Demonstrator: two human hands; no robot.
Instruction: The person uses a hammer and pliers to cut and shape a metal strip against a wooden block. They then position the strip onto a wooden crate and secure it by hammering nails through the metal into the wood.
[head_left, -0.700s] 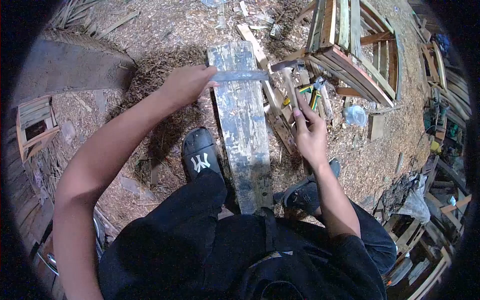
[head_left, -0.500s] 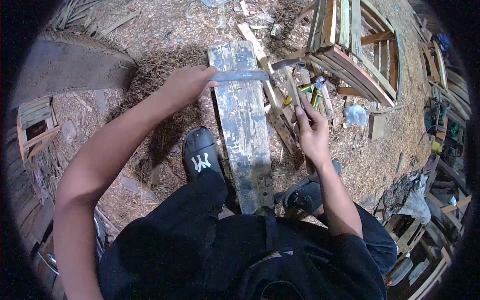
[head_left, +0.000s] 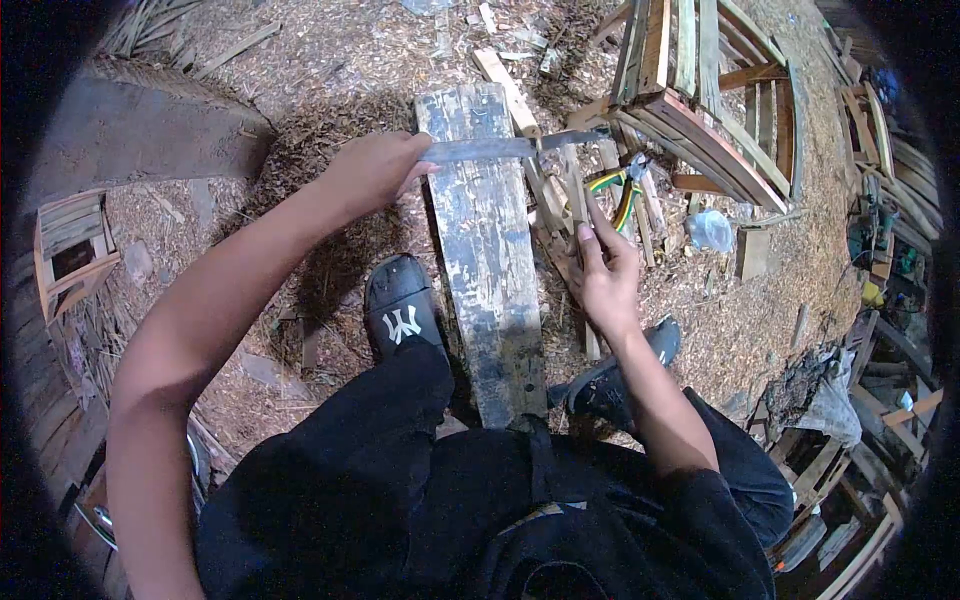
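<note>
My left hand (head_left: 385,168) is closed around one end of a flat grey blade-like strip (head_left: 480,151). The strip lies across the far part of a worn wooden plank (head_left: 490,260) with chipped dark paint, which runs between my legs. Past the plank's right edge a darker length carries on in line with it. To the right of the plank, my right hand (head_left: 607,275) grips a narrow wooden slat (head_left: 574,185), thumb along its upper side. The slat's far end meets the grey strip. Pliers with green and yellow handles (head_left: 626,205) lie just beyond my right fingers.
A slatted wooden crate (head_left: 700,110) stands at the upper right. Below it are a clear plastic bag (head_left: 711,231) and a small wood block (head_left: 754,253). Wood chips cover the ground. Scrap timber (head_left: 830,470) is piled at right, and a smaller crate (head_left: 75,250) sits at left.
My right hand has shifted left and slightly toward me with the slat, showing more of the pliers. My left hand has stayed in place on the strip.
</note>
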